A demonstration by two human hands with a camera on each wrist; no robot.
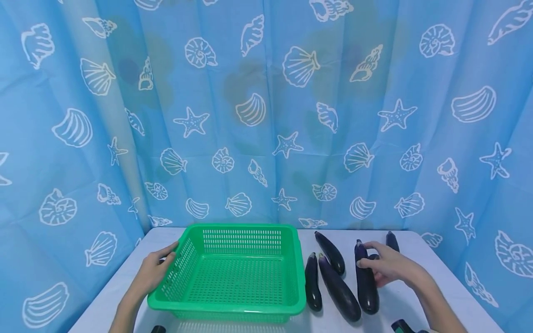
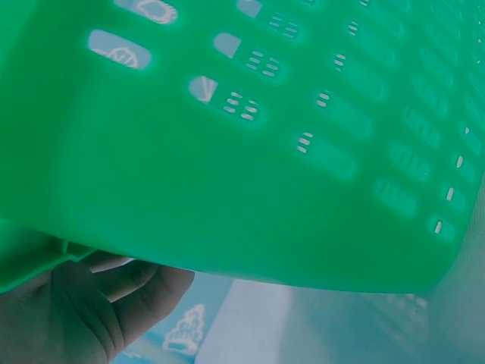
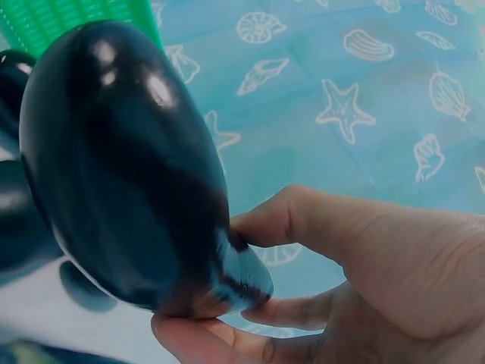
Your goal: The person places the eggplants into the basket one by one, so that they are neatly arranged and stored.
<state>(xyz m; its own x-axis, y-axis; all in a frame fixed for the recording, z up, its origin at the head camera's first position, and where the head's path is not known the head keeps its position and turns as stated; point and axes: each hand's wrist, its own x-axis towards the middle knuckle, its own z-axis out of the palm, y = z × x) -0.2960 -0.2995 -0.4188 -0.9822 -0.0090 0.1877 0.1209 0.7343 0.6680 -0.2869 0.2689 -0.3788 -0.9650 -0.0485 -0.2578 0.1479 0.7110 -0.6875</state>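
Observation:
My right hand [image 1: 387, 266] grips a dark purple eggplant [image 1: 367, 291] near its stem end, thumb on one side and fingers on the other. In the right wrist view the eggplant's glossy rounded end [image 3: 121, 167] faces the camera, with the fingers [image 3: 220, 341] underneath. My left hand [image 1: 151, 273] holds the left rim of a green plastic basket [image 1: 229, 306]. Seen from the left wrist, the fingers [image 2: 155, 296] bend at the rim under the slotted wall [image 2: 227, 205]. The inside of the basket shows only its perforated floor.
Between basket and right hand lie three more eggplants: a slim one [image 1: 313, 282], a long one [image 1: 339, 291] and one behind [image 1: 331, 253]. Another eggplant [image 1: 391, 241] lies beyond the right hand. A blue shell-print curtain [image 1: 266, 115] hangs behind the white table [image 1: 120, 282].

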